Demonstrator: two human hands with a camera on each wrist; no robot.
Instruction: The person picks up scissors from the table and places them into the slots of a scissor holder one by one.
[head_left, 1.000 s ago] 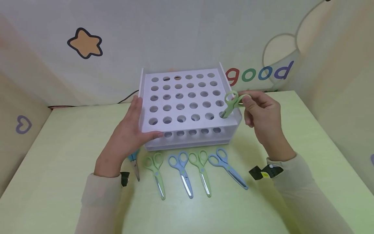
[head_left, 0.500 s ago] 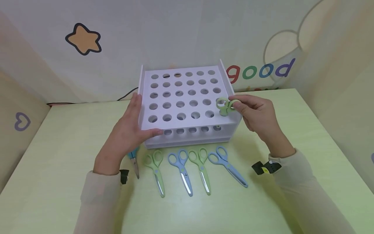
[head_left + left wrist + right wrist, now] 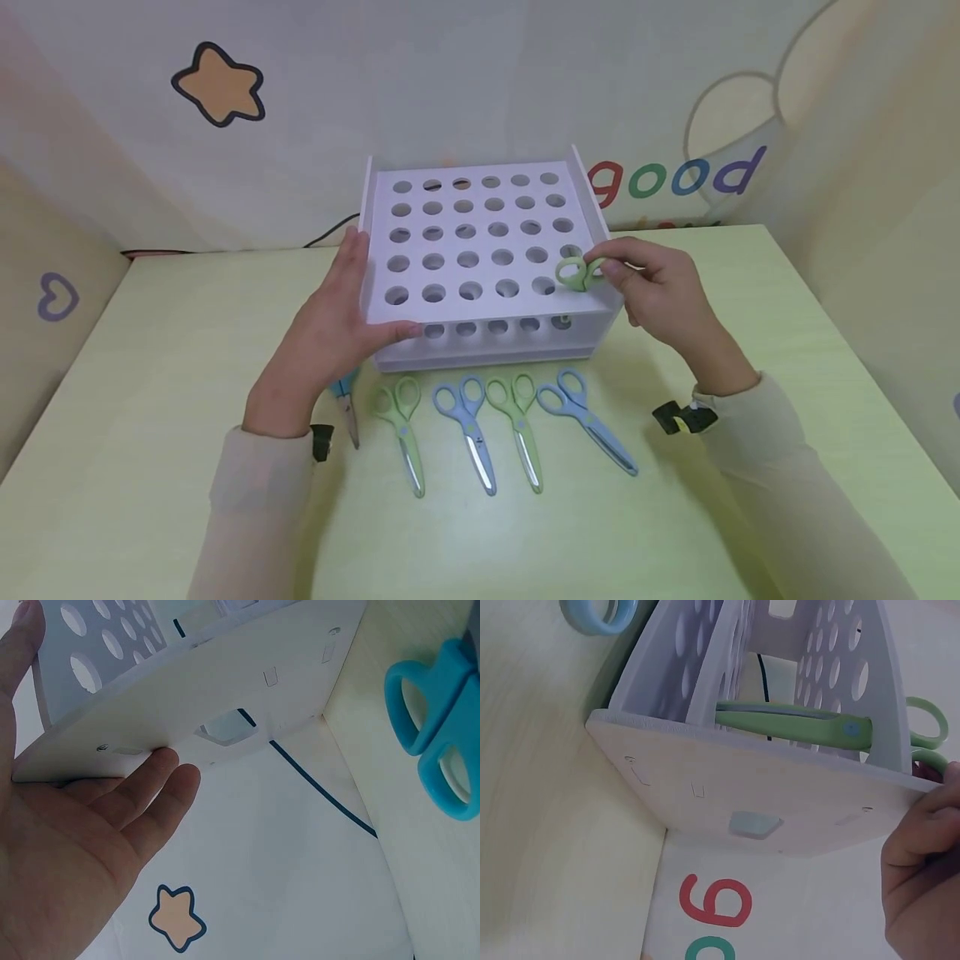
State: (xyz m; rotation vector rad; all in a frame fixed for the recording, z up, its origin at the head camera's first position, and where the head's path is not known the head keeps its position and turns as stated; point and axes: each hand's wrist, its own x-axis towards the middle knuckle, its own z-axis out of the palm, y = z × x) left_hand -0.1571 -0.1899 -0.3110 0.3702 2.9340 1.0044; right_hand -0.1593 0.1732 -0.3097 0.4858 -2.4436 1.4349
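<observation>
A white rack (image 3: 487,304) with rows of round holes stands on the table. My left hand (image 3: 326,337) rests against its left side, fingers straight along the panel and thumb on the front edge. At the front right corner hole, my right hand (image 3: 652,287) pinches one handle loop of green scissors (image 3: 572,273). Their blades point down through the top panel; in the right wrist view the green blade part (image 3: 802,724) shows between the top and the lower holed shelf. The lower shelf partly hides the blade tips.
In front of the rack lie green scissors (image 3: 405,437), blue scissors (image 3: 472,437), more green scissors (image 3: 521,433) and blue scissors (image 3: 592,425). Teal-handled scissors (image 3: 442,727) lie by my left wrist. A patterned curtain (image 3: 480,83) stands behind the rack.
The green scissors have gone from tilted at the corner hole to upright and deeper in it, my right hand moving left and down with them. My left hand stays on the rack.
</observation>
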